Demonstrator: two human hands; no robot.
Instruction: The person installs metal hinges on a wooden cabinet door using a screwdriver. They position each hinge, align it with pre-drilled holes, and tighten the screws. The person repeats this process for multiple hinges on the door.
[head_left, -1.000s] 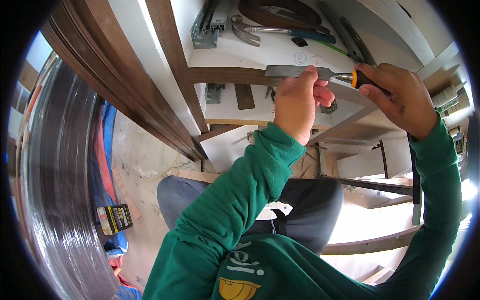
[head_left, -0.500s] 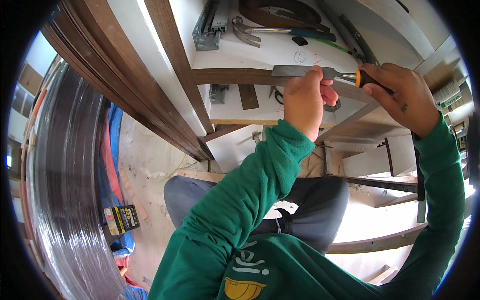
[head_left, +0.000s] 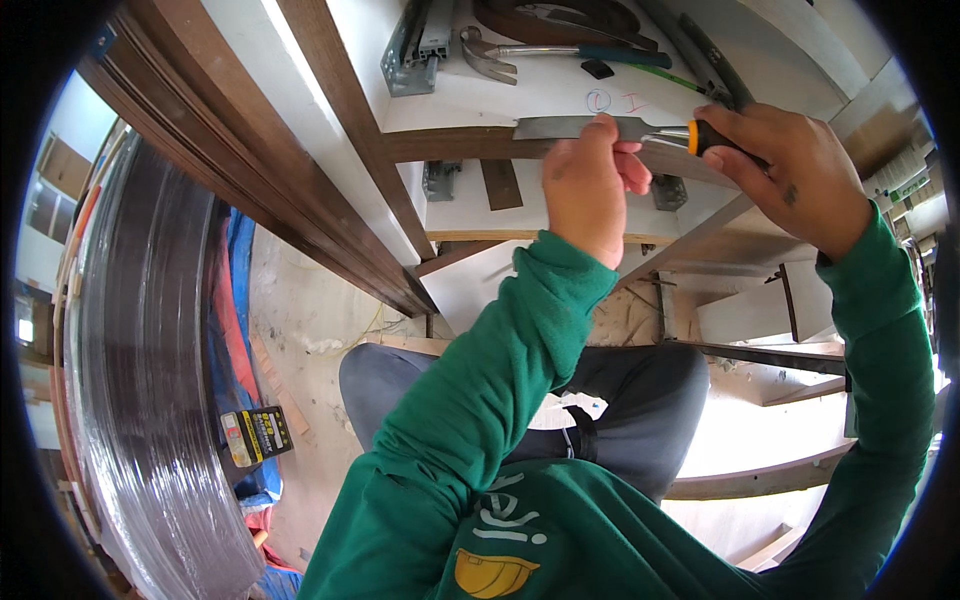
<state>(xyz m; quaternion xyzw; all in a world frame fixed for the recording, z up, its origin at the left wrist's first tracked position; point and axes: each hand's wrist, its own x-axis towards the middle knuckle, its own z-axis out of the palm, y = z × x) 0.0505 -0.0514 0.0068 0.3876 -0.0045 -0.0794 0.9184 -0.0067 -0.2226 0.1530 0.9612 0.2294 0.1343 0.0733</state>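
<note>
A wood chisel [head_left: 560, 127] lies lengthwise along the brown front edge [head_left: 440, 146] of a white shelf. Its wide steel blade points left. My right hand [head_left: 795, 170] is wrapped around the black and yellow handle, at the right. Farther along, my left hand [head_left: 588, 195] pinches the blade between thumb and fingers, which hide part of it. Whether the cutting edge bites into the wood cannot be made out. Behind the blade on the shelf rest a claw hammer [head_left: 540, 50] and a small black piece [head_left: 597, 69].
A coil of brown edging strip [head_left: 560, 18] and metal drawer runners [head_left: 412, 55] share the shelf. Below it, a lower compartment holds a dark strip [head_left: 502, 184]. Tall brown panels [head_left: 250, 130] rise at left, beside a plastic-wrapped stack [head_left: 140, 350] and a black and yellow box [head_left: 255, 436].
Both hands have slid left along the shelf edge, carrying the chisel with them. My grip on handle and blade stays the same. The whole view has shifted slightly.
</note>
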